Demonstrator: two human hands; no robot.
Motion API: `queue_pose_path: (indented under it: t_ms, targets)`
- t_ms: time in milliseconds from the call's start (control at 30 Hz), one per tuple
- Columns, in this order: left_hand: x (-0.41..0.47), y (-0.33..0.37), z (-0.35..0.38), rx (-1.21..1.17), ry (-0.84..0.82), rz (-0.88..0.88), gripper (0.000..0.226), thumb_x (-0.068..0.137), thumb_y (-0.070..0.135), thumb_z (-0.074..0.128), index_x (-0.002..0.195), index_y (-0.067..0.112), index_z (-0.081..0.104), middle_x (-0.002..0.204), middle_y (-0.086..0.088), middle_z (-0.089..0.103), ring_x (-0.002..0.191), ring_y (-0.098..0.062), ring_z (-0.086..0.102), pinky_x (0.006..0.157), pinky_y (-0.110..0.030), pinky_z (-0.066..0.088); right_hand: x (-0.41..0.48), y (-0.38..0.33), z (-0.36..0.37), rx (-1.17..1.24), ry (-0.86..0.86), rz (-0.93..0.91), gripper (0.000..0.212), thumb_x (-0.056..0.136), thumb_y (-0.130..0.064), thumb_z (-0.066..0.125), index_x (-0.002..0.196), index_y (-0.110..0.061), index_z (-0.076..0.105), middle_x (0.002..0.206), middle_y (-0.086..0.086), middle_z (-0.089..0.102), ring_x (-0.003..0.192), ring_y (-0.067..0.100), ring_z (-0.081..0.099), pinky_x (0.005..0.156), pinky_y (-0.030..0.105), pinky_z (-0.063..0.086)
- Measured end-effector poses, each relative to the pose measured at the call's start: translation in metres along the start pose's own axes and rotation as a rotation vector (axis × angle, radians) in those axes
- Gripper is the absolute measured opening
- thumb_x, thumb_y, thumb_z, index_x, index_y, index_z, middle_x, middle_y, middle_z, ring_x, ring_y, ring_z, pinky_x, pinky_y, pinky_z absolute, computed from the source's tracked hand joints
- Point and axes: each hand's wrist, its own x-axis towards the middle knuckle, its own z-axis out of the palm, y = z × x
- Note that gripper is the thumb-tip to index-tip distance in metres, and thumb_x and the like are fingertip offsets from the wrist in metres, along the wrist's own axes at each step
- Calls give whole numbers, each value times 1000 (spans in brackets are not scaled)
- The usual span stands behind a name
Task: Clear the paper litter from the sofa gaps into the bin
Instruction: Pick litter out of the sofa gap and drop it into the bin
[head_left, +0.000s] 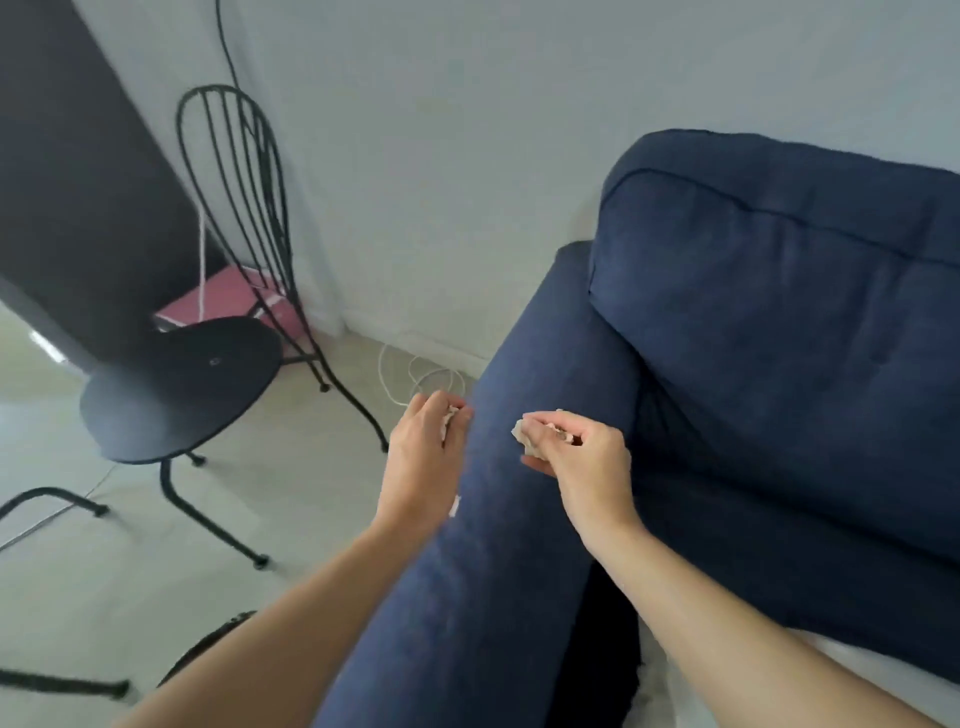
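Observation:
A dark blue sofa (779, 322) fills the right side, with its armrest (530, 395) running toward me. My left hand (423, 457) hangs just left of the armrest, fingers closed on a small white paper scrap (451, 415). Over the armrest, my right hand (582, 452) is closed on a crumpled beige paper piece (527, 439). Another white scrap (456, 505) peeks out below my left wrist at the armrest's edge. No bin is in view.
A black metal chair (182, 384) stands on the pale floor to the left. A pink box (228, 301) lies behind it by the wall. White cable (415, 379) coils on the floor near the armrest. More black chair legs (52, 501) sit at the far left.

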Motion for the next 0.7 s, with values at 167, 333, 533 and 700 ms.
queue_pose_path:
  t_ms: [167,333,533,700]
  targets:
    - [-35,-99,-106,58,112,-241,17,99,22,52,98,15,67,95,1,57,83,-13,53,70,-19,31,-48,10,130,-183,-196,-13,11,89,-17,71,85,-15,81,71,0,74,65,13,73,64,14,55]
    - [-100,-204,-182,7,105,-575,23,99,20,44,107,15,64,107,-6,52,85,-12,51,84,-27,38,-100,59,238,-387,-383,26,12,88,-16,71,80,-22,79,69,-9,73,59,9,71,65,26,63]
    - [-167,-299,-209,29,-43,-859,42,101,26,46,140,10,48,134,-11,41,118,-27,51,101,-30,34,-144,131,300,-536,-466,155,6,87,-18,73,86,-19,79,75,-5,73,63,9,69,68,30,64]
    - [-189,-336,-210,70,-193,-898,59,96,29,53,150,13,37,153,-5,37,136,-25,40,108,-33,31,-161,181,315,-744,-664,243,34,88,-37,67,121,-28,68,109,1,71,101,20,69,91,33,55]
